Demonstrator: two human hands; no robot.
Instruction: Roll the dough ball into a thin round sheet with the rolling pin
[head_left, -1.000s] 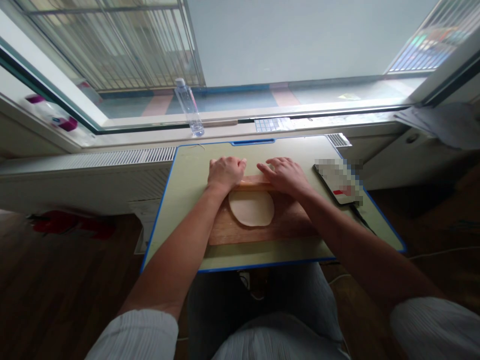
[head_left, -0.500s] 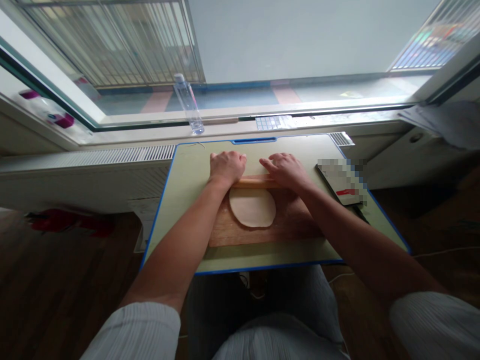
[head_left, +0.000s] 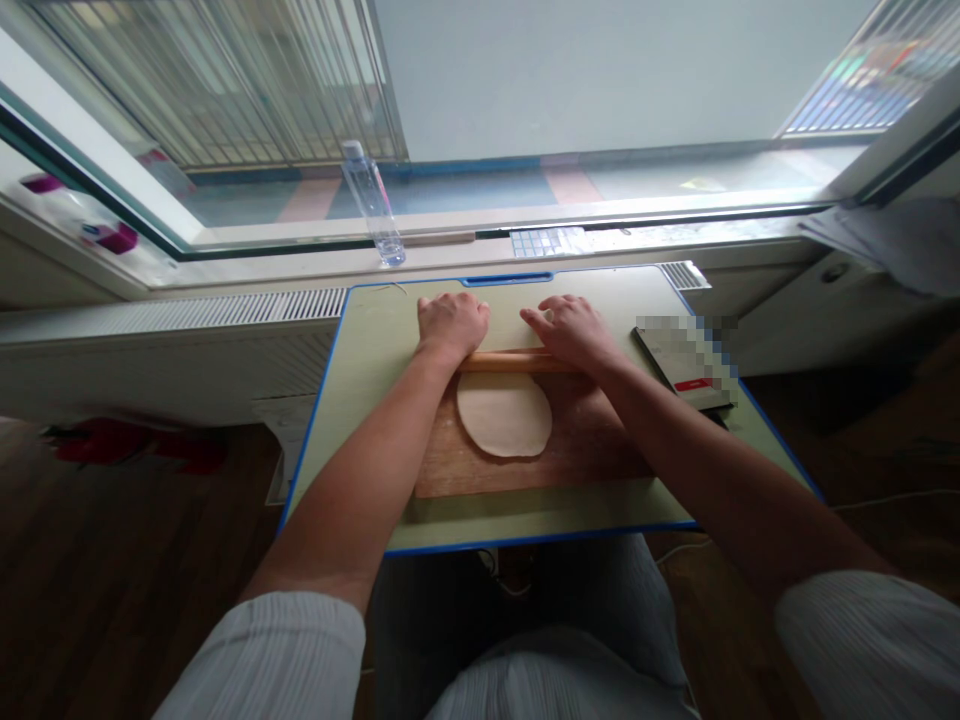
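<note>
A wooden rolling pin [head_left: 504,361] lies across the far edge of a flat, roundish sheet of dough [head_left: 504,415]. My left hand [head_left: 453,325] is closed over the pin's left end. Over its right end bends my right hand [head_left: 574,330], fingers curled and thumb side toward the middle. Both palms hide the ends of the pin. Beneath the dough is a brown wooden board [head_left: 592,440], which rests on a pale green table with a blue rim [head_left: 330,400].
A dark-edged, flat object [head_left: 679,375], partly pixelated, lies at the table's right. On the windowsill behind stand a clear bottle [head_left: 373,205] and a white-and-blue gridded item [head_left: 550,242]. A radiator [head_left: 225,312] runs beyond the table's far left.
Both hands and the rolling pin have shifted slightly away from me, toward the far edge of the dough. The dough looks much the same.
</note>
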